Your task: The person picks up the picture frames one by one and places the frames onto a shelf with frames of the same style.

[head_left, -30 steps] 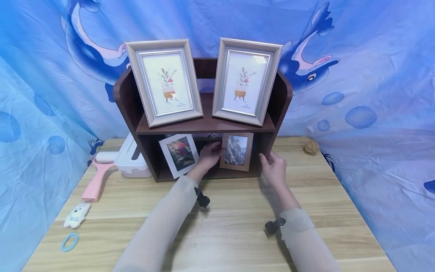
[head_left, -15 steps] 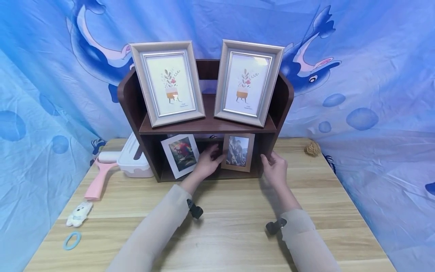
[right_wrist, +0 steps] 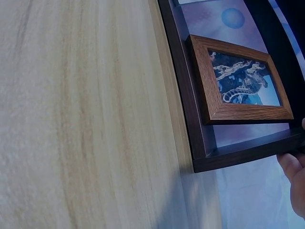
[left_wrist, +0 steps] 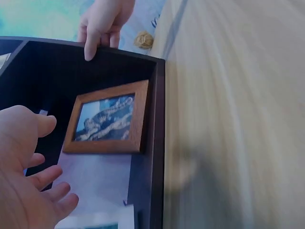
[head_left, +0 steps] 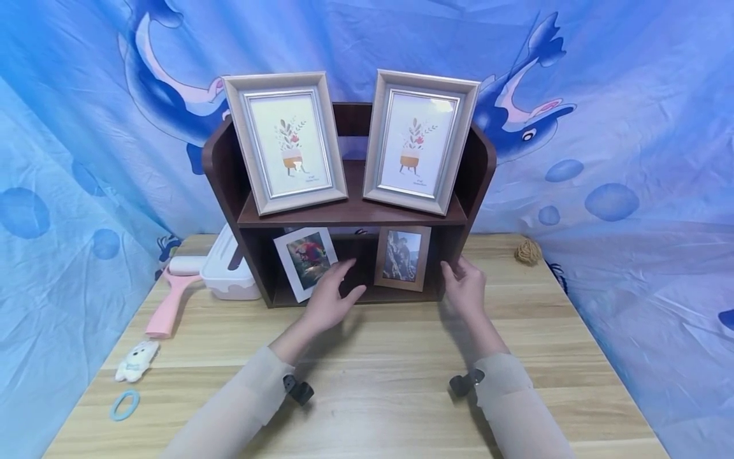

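Note:
A dark brown two-tier shelf point(head_left: 352, 220) stands on the wooden table. In its lower tier, a brown wooden picture frame point(head_left: 403, 259) leans at the right and a white picture frame point(head_left: 306, 260) leans at the left. My left hand point(head_left: 327, 301) hovers before the lower tier with fingers spread, holding nothing; in the head view it overlaps the white frame's lower right corner. The left wrist view shows a gap between that hand and the brown frame. My right hand point(head_left: 466, 290) grips the shelf's right side panel, thumb inside and fingers outside.
Two silver-beige picture frames point(head_left: 289, 143) stand on the upper tier. Left of the shelf are a white lidded box point(head_left: 232, 280), a pink-handled lint roller point(head_left: 166, 306), a white plush toy point(head_left: 136, 362) and a blue ring point(head_left: 124, 405). A twine ball point(head_left: 527, 252) lies right.
My left hand has come away from the brown frame's left edge, moving left and toward me with fingers spreading. The right hand stays on the side panel.

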`<state>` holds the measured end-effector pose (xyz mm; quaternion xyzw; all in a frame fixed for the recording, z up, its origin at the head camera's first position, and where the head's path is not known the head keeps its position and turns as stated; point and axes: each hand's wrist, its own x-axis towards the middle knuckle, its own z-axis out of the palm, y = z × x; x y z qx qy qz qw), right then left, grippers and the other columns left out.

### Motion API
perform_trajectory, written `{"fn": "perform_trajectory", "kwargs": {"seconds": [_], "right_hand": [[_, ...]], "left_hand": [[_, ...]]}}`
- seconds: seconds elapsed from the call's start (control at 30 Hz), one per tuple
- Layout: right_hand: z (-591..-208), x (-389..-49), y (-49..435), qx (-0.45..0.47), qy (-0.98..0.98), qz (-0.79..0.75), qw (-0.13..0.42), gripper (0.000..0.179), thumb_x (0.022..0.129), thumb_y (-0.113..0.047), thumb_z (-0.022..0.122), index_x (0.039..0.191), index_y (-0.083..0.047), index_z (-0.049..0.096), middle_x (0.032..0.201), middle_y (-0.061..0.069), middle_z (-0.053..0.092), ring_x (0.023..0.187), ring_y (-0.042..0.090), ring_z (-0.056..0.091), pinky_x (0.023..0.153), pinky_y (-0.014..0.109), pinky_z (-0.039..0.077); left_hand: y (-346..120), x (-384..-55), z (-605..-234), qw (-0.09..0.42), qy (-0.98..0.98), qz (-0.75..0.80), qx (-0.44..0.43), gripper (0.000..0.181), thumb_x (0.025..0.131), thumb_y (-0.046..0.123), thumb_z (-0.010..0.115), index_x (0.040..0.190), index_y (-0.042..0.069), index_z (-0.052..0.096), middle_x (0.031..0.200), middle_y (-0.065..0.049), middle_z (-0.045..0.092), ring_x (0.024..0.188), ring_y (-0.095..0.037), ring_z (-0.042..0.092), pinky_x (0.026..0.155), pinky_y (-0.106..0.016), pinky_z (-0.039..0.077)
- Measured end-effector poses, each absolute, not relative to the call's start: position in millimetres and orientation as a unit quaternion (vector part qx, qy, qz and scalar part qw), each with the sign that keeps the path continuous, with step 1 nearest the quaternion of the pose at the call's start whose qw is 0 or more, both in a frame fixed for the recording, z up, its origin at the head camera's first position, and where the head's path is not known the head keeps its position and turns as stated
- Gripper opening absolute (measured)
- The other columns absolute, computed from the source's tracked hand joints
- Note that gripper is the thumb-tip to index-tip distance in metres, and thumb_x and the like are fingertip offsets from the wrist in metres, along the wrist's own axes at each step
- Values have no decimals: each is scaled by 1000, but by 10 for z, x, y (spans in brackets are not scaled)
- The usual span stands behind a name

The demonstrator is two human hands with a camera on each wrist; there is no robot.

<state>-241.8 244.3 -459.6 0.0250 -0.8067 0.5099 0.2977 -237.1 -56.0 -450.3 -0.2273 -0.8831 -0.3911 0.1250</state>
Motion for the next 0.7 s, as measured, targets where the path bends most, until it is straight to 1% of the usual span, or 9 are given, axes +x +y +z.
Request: {"fn": "perform_trajectory", "kwargs": {"seconds": [0.07,0.2,0.4,0.57,0.7], "right_hand": [[-4606,-2429,2449,26,-808,507,298,15,93,3,68,107,7,72,109,26,71,98,39,72,79,26,58],[-4629,-2447,2471,22,-812,505,292,16,94,2,68,109,6,72,110,26,71,98,39,72,80,27,59],[-4651,-2437,2531,12,-817,502,283,16,95,0,67,110,6,71,111,26,71,100,39,72,81,31,59],[-4672,-2414,2555,13,-815,503,288,16,95,1,67,109,7,71,109,28,71,98,40,72,80,30,59],[-4680,-2401,2577,17,-820,500,278,17,97,-3,66,109,7,71,110,28,70,102,40,71,84,35,59]], "left_hand": [[-659,-2310,-4528,142,-891,-369,-225,60,94,28,74,145,4,53,142,-20,56,129,-40,54,109,-55,43],[-853,-2212,-4587,170,-902,-332,-216,60,90,28,77,141,2,56,138,-21,57,129,-42,52,108,-57,42],[-1054,-2116,-4708,182,-912,-300,-212,62,87,27,80,138,-1,58,137,-23,57,129,-43,50,109,-57,40],[-1147,-2062,-4769,193,-915,-288,-206,64,86,26,81,137,-3,58,137,-24,57,129,-43,49,110,-58,39],[-1192,-2052,-4786,202,-918,-276,-203,63,86,28,81,136,-3,59,136,-24,58,129,-43,49,109,-59,40]]}}
